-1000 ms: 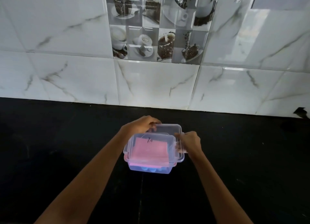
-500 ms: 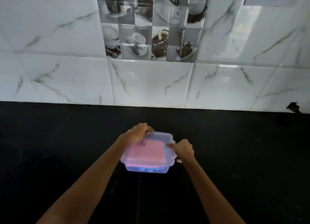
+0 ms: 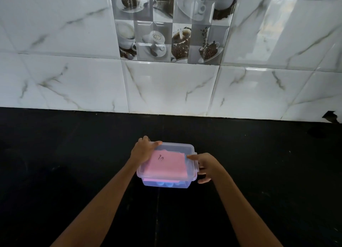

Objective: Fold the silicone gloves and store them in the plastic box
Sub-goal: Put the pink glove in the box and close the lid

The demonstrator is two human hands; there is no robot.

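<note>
I've got the plastic box [image 3: 167, 174] sitting on the black desk [image 3: 55, 172], lid [image 3: 187, 150] on top, pink sheet with a scribble visible through it. Silicone gloves [image 3: 167, 184] look like the blue lumps low inside, already stored. Left hand [image 3: 143, 150] presses on the lid's far-left corner, grip flat, fingers laid over the rim. Right hand [image 3: 207, 168] at the right side by the latch [image 3: 195, 170], grip spread, pinching nothing.

Risk, my read: right latch may not be snapped; uneven pressing could leave the lid cocked or slide the box on the smooth desk. Bulky gloves might push the lid back up.

Desk is dark, glossy and mostly bare. Behind it, white marble-look wall tiles [image 3: 74, 80] and a coffee-cup picture tile [image 3: 170, 24].
</note>
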